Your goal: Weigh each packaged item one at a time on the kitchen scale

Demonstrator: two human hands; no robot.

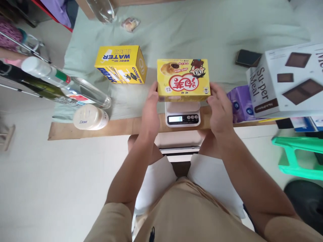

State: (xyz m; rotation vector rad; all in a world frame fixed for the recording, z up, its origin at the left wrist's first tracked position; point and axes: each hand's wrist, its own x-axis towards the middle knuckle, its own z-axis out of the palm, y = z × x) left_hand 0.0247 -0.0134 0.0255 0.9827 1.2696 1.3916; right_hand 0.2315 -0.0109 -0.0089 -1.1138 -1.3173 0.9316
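Two yellow cardboard boxes (183,79) (121,64), one large white cardboard box (274,80), two clear bottles (83,89) (103,11), one dark-green bottle (37,84), one white digital scale (183,107), one cream round jar (87,117), one purple pack (239,101).

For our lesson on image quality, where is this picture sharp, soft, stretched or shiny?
Head view: the held yellow box shows legible print; head view: the far-left pink patterned item looks soft; head view: the white carton at right seems stretched; head view: the white-capped bottle catches highlights.
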